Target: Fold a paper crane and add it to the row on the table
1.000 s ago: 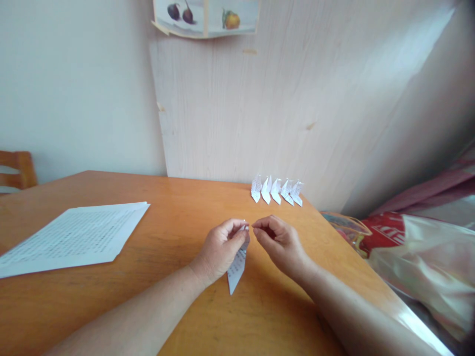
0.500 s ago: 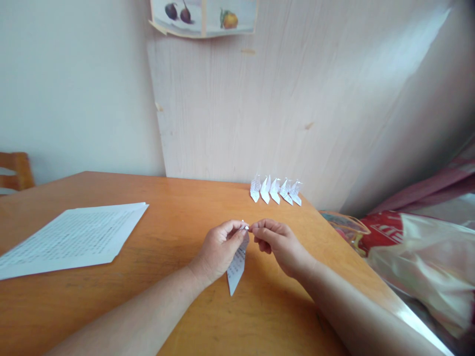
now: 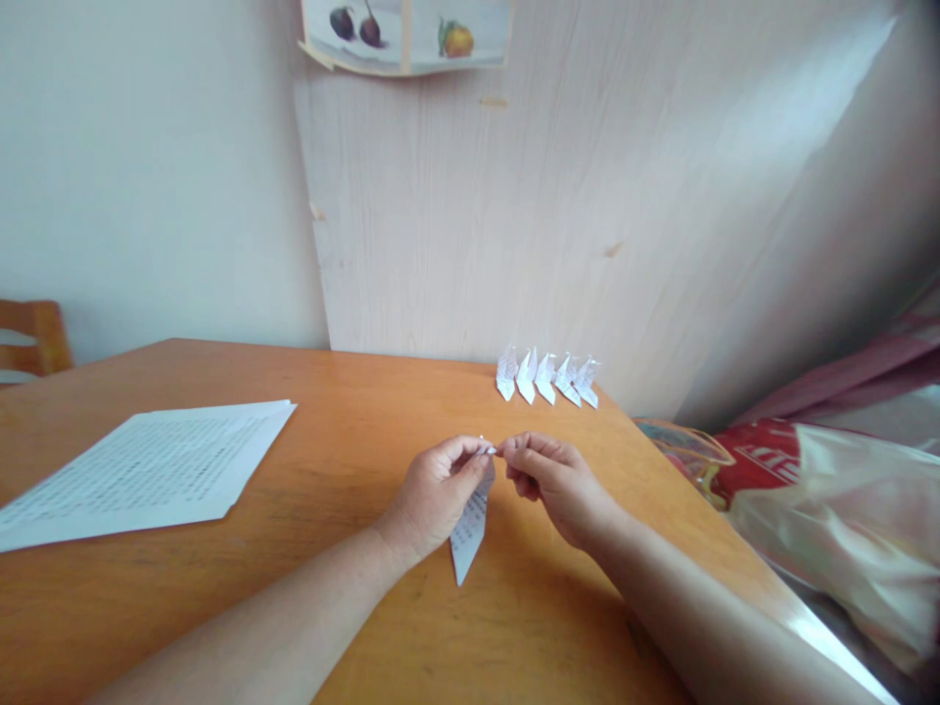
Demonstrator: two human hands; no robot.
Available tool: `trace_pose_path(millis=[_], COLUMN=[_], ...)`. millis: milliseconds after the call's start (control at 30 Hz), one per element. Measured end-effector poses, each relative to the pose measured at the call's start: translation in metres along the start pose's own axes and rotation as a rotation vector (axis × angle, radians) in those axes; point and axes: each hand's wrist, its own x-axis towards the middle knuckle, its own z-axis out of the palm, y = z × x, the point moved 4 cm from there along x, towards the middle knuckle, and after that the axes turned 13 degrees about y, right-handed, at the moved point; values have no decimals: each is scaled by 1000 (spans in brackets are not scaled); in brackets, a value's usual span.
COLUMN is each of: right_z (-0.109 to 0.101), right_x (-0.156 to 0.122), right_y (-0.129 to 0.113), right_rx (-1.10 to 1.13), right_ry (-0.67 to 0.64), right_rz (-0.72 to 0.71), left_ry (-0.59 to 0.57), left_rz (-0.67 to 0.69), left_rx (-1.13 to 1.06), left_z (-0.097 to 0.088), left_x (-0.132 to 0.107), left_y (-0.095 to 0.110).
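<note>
A folded piece of printed white paper (image 3: 468, 534), narrow and pointed at the bottom, stands just above the orange wooden table (image 3: 330, 607). My left hand (image 3: 433, 494) is closed around its upper part, thumb and forefinger pinching near the top. My right hand (image 3: 554, 485) pinches the paper's top tip with thumb and forefinger, the other fingers curled. The two hands touch at the tip.
Several folded paper pieces (image 3: 547, 377) stand in a row at the table's far edge by a pale wooden board (image 3: 514, 196). A stack of printed sheets (image 3: 139, 470) lies at left. A plastic bag (image 3: 822, 519) sits off the right edge. A chair back (image 3: 29, 338) shows far left.
My right hand has moved left and closed its thumb and forefinger on the paper's top tip; a second ago it was a little apart. My left hand kept its hold.
</note>
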Motion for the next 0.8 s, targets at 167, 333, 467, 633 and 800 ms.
trace_pose_path(millis=[167,333,467,633,800], right_z=[-1,-4,-1,6,5], right_x=[3,5,3,-1,1], right_y=[2,4,3,1,3], right_rx=[-83,-114,-127,-173,-97], right_ry=[45,55,30,-20,-6], right_rz=[-68,-84,-91,-150,-145], left_ry=[32,72,143,146,86], left_rz=[-40,-42,-13,21,95], left_rx=[-47,-28,65,70,116], left_z=[-1,-4,-11,-14,-7], left_x=[-1,0,4,5,0], left_y=[0,0,0,2,6])
